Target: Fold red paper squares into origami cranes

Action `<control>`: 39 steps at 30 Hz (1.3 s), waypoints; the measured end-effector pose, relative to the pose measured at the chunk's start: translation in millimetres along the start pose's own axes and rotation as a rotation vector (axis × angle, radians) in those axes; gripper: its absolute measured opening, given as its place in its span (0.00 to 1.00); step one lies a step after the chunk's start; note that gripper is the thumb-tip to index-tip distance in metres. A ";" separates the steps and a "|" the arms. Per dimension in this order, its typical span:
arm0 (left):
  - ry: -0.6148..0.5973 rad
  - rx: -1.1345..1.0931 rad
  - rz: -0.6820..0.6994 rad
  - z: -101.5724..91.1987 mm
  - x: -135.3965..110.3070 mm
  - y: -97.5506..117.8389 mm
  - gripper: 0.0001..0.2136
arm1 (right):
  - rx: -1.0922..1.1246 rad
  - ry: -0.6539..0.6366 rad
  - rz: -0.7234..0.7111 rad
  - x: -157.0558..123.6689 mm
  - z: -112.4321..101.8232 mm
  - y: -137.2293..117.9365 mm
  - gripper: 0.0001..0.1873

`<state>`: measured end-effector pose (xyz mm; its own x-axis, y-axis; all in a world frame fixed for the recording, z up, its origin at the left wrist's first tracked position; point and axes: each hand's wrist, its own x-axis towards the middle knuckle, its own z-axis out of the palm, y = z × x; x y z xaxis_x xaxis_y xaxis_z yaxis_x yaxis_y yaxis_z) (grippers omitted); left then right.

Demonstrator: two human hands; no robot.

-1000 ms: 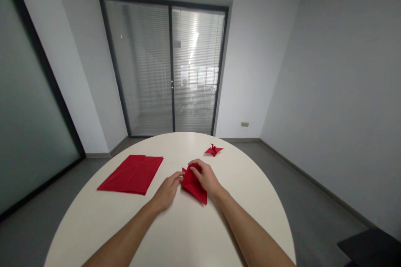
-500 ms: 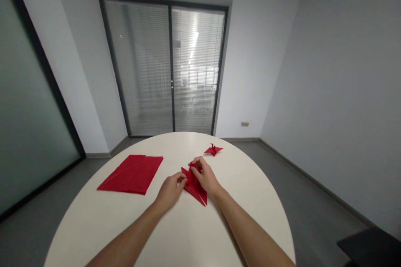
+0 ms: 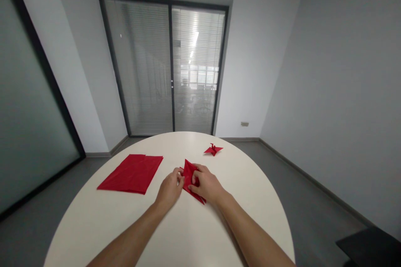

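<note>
Between my hands, on the round table [image 3: 175, 233], is a partly folded piece of red origami paper [image 3: 189, 171], one pointed flap standing up at its far end. My left hand [image 3: 171, 185] pinches its left edge between thumb and fingers. My right hand [image 3: 208, 183] lies over the right side, fingers curled on the folded layers and thumb low near the middle. The fingers hide part of the folds. The two lower points of the paper stick out toward me below my right hand.
Left on the table lies a stack of flat red paper sheets [image 3: 131, 174]. A finished red paper crane [image 3: 213, 149] stands near the far right edge. Beyond the table are glass doors with blinds [image 3: 166, 66]. A black object [image 3: 372, 244] sits at lower right.
My right hand has slid from the paper's far tip down toward its middle. The far flap now stands up uncovered. My left hand has stayed almost in place at the left edge.
</note>
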<state>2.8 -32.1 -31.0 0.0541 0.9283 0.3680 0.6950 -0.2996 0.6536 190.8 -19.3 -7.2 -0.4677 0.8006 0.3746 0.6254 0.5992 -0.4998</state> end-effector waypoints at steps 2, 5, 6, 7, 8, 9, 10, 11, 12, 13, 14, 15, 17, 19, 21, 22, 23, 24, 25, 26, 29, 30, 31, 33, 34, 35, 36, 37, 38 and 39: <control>0.005 0.024 -0.007 1.3 -0.3 -1.8 0.11 | -0.003 -0.023 0.005 0.2 1.2 1.2 0.08; 0.026 0.088 0.027 3.0 -1.4 -4.4 0.14 | -0.014 -0.034 0.003 0.0 -1.1 -0.3 0.08; 0.044 0.112 0.054 2.9 -2.0 -4.0 0.14 | -0.021 -0.031 0.003 -0.1 -2.4 -1.6 0.10; 0.066 0.137 0.088 2.3 -2.8 -2.8 0.15 | -0.027 -0.027 0.007 -0.3 -3.6 -2.9 0.13; 0.087 0.162 0.125 1.4 -3.9 -0.7 0.15 | -0.032 -0.023 0.015 -0.3 -4.6 -4.2 0.16; 0.100 0.188 0.158 0.1 -5.1 2.0 0.14 | -0.035 -0.019 0.028 -0.4 -5.6 -5.1 0.19; 0.104 0.212 0.182 -1.2 -6.3 5.0 0.13 | -0.034 -0.014 0.046 -0.4 -6.5 -5.6 0.23; 0.097 0.229 0.195 -2.4 -7.6 7.9 0.12 | -0.028 -0.004 0.063 -0.5 -7.4 -5.4 0.26; 0.084 0.236 0.199 -3.2 -8.7 10.3 0.11 | -0.014 0.010 0.076 -0.4 -8.4 -4.6 0.29; 0.070 0.234 0.197 -3.6 -9.6 11.8 0.10 | 0.005 0.029 0.087 -0.4 -9.6 -3.1 0.31; 0.056 0.227 0.192 -3.5 -10.2 12.3 0.10 | 0.028 0.050 0.099 -0.2 -10.9 -1.1 0.32; 0.043 0.215 0.183 -2.9 -10.3 11.9 0.11 | 0.051 0.065 0.115 0.0 -12.3 1.2 0.31; 0.017 0.189 0.162 -1.4 -9.8 9.3 0.13 | 0.081 0.073 0.161 0.5 -14.5 5.7 0.29; -0.016 0.159 0.154 -0.3 -8.6 6.7 0.14 | 0.069 0.057 0.201 1.3 -15.3 8.7 0.26; -0.043 0.131 0.162 -0.2 -7.6 6.2 0.14 | 0.017 0.051 0.205 2.2 -14.4 9.3 0.20; -0.055 0.120 0.168 -0.6 -7.4 6.8 0.14 | -0.015 0.061 0.198 2.8 -13.4 8.9 0.16; -0.064 0.112 0.172 -1.0 -7.3 8.0 0.14 | -0.043 0.073 0.190 3.5 -12.2 8.1 0.11; -0.070 0.106 0.171 -1.6 -7.3 9.4 0.14 | -0.066 0.085 0.187 4.2 -10.9 7.2 0.07; -0.078 0.100 0.168 -2.2 -7.4 10.8 0.14 | -0.081 0.095 0.188 5.1 -9.7 6.4 0.04; -0.086 0.093 0.164 -2.7 -7.5 12.2 0.15 | -0.091 0.103 0.195 5.9 -8.6 5.6 0.02; -0.109 0.079 0.151 -4.1 -7.7 14.3 0.15 | -0.121 0.115 0.231 8.3 -5.9 4.9 0.02; -0.114 0.078 0.147 -4.2 -7.7 14.3 0.15 | -0.133 0.120 0.245 9.1 -5.2 5.0 0.02; -0.116 0.078 0.143 -4.2 -7.8 14.0 0.15 | -0.144 0.126 0.259 9.7 -4.4 5.3 0.03; -0.122 0.079 0.141 -3.5 -7.9 12.5 0.14 | -0.161 0.140 0.277 10.9 -2.9 5.9 0.02; -0.122 0.079 0.142 -2.9 -8.0 11.5 0.14 | -0.165 0.152 0.279 11.3 -2.1 6.0 0.02; -0.121 0.079 0.143 -2.2 -8.1 10.4 0.13 | -0.166 0.166 0.279 11.8 -1.5 6.1 0.01; -0.118 0.081 0.142 -1.4 -8.2 9.2 0.14 | -0.163 0.179 0.277 12.1 -1.1 6.1 0.01; -0.114 0.085 0.139 -0.7 -8.2 8.0 0.14 | -0.153 0.190 0.274 12.3 -0.9 6.2 0.02; -0.108 0.092 0.135 0.0 -8.2 6.8 0.14 | -0.136 0.197 0.276 12.5 -1.1 6.4 0.03; -0.102 0.101 0.133 0.5 -8.0 5.7 0.14 | -0.108 0.198 0.281 12.5 -1.6 6.9 0.04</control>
<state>6.7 -41.2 -30.6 0.2186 0.9011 0.3746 0.7450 -0.4020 0.5323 190.2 -5.2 -4.7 -0.1443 0.9123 0.3833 0.7796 0.3434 -0.5238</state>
